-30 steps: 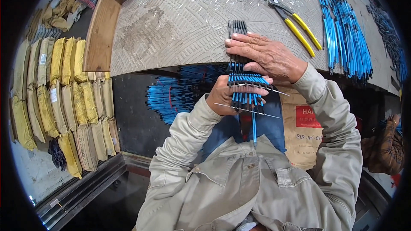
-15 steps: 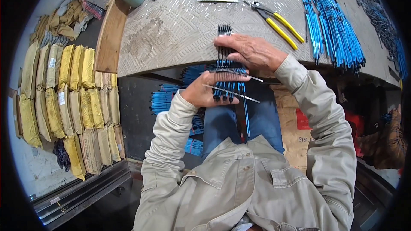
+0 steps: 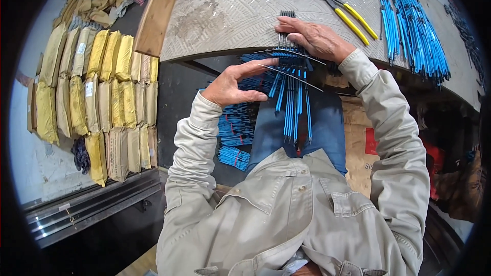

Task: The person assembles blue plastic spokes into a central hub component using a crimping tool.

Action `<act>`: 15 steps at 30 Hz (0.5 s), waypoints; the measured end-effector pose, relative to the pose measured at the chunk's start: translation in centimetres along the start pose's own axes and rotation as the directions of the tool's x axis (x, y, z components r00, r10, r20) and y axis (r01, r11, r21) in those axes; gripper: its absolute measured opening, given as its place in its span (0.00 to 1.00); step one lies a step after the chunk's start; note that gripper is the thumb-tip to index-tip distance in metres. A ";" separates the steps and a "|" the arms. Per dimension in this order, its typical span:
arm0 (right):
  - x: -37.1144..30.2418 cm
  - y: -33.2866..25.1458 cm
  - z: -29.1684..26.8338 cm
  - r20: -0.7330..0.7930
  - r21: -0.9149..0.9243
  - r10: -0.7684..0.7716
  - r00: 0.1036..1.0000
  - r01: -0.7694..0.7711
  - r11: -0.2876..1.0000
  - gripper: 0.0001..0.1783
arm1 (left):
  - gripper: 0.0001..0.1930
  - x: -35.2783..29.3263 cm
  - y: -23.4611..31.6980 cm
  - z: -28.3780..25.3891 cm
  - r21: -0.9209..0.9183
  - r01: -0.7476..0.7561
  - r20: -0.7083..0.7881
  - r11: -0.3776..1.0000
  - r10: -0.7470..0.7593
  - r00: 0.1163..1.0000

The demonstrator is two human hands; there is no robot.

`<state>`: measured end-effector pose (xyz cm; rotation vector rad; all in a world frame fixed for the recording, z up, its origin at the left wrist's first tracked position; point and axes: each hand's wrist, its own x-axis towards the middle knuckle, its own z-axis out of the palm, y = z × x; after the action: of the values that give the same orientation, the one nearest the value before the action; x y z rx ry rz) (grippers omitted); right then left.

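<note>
Rods (image 3: 290, 112) lie under the right hand (image 3: 321, 41), beside the left hand (image 3: 230, 84).

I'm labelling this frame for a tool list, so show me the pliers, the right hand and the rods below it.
Pliers (image 3: 352, 27): head view, on a yellow handle.
Right hand (image 3: 320, 41): head view, on the back.
Rods (image 3: 290, 108): head view, on a blue length over the lap.

Under my right hand (image 3: 318, 40), slender straight rods (image 3: 290, 112) are showing blue and black; right of it, long-handled pliers (image 3: 353, 28) are showing yellow handles; leftward, a flat grey tabletop (image 3: 225, 25) is bearing curved lines; far left, oblong packages (image 3: 92, 102) are mixing yellow and tan.
</note>
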<state>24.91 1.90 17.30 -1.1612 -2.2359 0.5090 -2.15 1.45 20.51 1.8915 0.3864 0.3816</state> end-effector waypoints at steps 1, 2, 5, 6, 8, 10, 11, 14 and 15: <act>-0.1 0.0 0.0 0.002 0.002 -0.008 1.000 0.008 1.000 0.26 | 0.32 -0.7 0.1 0.1 -0.047 0.036 -0.042 0.998 -0.038 0.998; -0.2 -0.1 0.0 0.008 0.005 0.015 1.000 -0.015 1.000 0.25 | 0.32 -1.5 0.1 0.3 -0.096 0.069 -0.082 0.993 -0.077 0.994; 0.1 -0.3 -0.2 0.025 0.008 0.037 0.999 -0.037 0.999 0.25 | 0.32 -3.4 -0.8 -1.1 -0.092 0.109 -0.148 0.990 -0.122 0.981; 0.2 -0.2 -0.1 0.012 0.009 0.030 0.999 -0.030 1.000 0.25 | 0.33 -3.9 -1.3 -1.7 -0.046 0.125 -0.160 0.991 -0.131 0.978; 0.4 -0.1 0.1 -0.010 0.007 0.020 1.000 -0.020 1.000 0.24 | 0.34 -3.7 -1.6 -2.4 -0.007 0.138 -0.185 0.990 -0.137 0.973; 0.5 -0.3 0.1 -0.001 0.023 0.036 0.999 -0.036 0.999 0.24 | 0.38 -1.7 -1.6 -2.6 0.458 -0.079 -0.120 0.886 0.150 0.981; 0.5 -0.4 0.0 -0.007 0.039 0.062 0.998 -0.062 0.997 0.24 | 0.40 -0.4 -1.6 -2.7 0.651 -0.183 -0.037 0.736 0.272 0.962; 0.5 0.6 -0.3 -0.016 -0.041 0.018 1.000 -0.019 0.999 0.24 | 0.45 3.7 -2.3 -3.0 0.761 -0.297 0.172 0.576 0.262 0.950; 0.5 1.1 -0.4 -0.019 -0.128 -0.056 0.998 0.053 0.990 0.24 | 0.45 4.6 -2.5 -2.8 0.761 -0.299 0.168 0.575 0.270 0.948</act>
<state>25.60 2.97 17.17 -1.1590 -2.3019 0.3341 0.55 6.63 19.47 2.8547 0.2253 0.4319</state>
